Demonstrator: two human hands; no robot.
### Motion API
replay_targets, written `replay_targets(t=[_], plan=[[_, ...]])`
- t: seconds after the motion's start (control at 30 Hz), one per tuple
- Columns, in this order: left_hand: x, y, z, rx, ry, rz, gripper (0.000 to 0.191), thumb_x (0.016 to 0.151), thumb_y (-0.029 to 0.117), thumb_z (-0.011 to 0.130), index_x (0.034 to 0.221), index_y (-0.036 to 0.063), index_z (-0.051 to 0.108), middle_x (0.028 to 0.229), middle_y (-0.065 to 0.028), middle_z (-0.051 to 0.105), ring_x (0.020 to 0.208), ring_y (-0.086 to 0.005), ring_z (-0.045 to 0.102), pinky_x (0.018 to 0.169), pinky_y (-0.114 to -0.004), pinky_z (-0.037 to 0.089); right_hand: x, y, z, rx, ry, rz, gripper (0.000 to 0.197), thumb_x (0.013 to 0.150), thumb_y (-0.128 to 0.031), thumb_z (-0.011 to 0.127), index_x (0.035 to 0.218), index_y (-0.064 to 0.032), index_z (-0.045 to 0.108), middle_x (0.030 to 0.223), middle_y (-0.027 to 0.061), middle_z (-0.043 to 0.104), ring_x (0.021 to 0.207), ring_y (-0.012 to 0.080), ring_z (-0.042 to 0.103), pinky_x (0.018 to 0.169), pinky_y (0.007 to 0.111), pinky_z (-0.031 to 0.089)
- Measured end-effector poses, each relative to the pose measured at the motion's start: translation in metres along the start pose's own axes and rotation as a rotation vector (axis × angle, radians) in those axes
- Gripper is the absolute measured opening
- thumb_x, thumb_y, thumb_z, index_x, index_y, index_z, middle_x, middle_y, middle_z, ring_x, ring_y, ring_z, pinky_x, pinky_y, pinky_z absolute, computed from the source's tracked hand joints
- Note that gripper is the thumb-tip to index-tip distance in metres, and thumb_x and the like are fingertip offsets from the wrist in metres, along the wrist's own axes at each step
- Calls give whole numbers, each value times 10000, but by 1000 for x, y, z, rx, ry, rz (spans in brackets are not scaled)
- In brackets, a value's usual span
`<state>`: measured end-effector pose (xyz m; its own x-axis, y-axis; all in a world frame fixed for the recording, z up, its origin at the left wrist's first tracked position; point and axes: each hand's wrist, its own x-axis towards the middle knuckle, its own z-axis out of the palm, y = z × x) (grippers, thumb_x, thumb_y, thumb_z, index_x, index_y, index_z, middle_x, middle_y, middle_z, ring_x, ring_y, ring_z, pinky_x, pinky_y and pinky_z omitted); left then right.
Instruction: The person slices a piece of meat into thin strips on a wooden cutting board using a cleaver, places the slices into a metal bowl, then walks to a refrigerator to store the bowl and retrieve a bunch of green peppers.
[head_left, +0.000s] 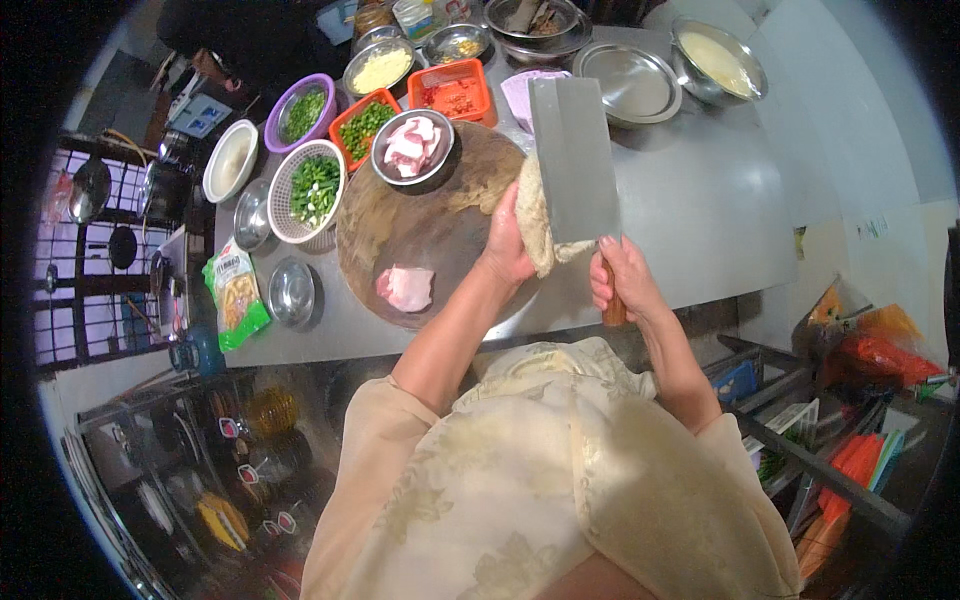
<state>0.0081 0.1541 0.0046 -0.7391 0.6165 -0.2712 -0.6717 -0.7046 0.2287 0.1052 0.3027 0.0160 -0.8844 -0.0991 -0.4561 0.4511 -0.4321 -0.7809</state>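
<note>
In my right hand (627, 279) is the wooden handle of a broad cleaver (576, 161), its blade raised over the right side of the round wooden chopping block (465, 247). My left hand (513, 238) presses a pale beige cloth (534, 214) against the blade's left side, and a fold of it shows below the lower edge. A piece of raw pork (406, 288) with skin or fat on it lies on the near left part of the block. On the block's far edge stands a steel bowl (413, 178) holding cut pieces of raw pork (412, 146).
Left of the block are a white basket of chopped greens (279, 217), a glass bowl (291, 292) and a green-and-white food packet (236, 296). Orange baskets (491, 112) and a purple basket (275, 120) line its far side. A steel basin (628, 120) stands farther right on the metal table (697, 217).
</note>
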Motion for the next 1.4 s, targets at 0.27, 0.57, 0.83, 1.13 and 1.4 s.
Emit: replay_targets(t=[0.27, 0.57, 0.83, 1.13, 1.4], plan=[[-43, 3, -24, 201, -80, -259, 409, 911, 308, 345, 1158, 14, 485, 1105, -138, 566, 989, -250, 568, 873, -362, 463, 41, 5, -12, -282, 240, -146, 204, 905, -248, 454, 990, -66, 420, 581, 1, 428, 401, 68, 401, 345, 222, 366], [-91, 21, -75, 108, 184, -144, 410, 921, 339, 383, 1172, 31, 484, 1110, -125, 563, 997, -254, 562, 862, -391, 462, 26, 57, -64, -1235, 562, -606, 553, 788, -57, 506, 1319, -139, 373, 859, 129, 555, 712, 251, 555, 655, 378, 450], [-104, 23, -79, 111, 268, -42, 411, 912, 304, 413, 1198, 12, 462, 1166, -143, 535, 1055, -266, 536, 922, -411, 433, 38, 97, -93, -1673, 574, -264, 514, 773, -61, 539, 1261, -192, 446, 842, 132, 505, 816, 298, 530, 702, 413, 442], [-104, 16, -66, 70, 265, -44, 434, 922, 329, 371, 1210, 14, 448, 1205, -140, 505, 1099, -274, 498, 953, -406, 394, 70, 89, -95, -1716, 528, -415, 520, 725, -241, 667, 1204, -120, 504, 1009, 136, 498, 947, 308, 486, 811, 431, 402], [-91, -5, -44, 269, 70, -92, 451, 906, 419, 424, 1206, 84, 450, 1152, -60, 514, 1034, -180, 513, 887, -347, 415, 45, 64, 19, -713, -245, -311, 587, 767, -216, 628, 1264, -8, 396, 1143, 137, 522, 1076, 232, 502, 901, 358, 420]])
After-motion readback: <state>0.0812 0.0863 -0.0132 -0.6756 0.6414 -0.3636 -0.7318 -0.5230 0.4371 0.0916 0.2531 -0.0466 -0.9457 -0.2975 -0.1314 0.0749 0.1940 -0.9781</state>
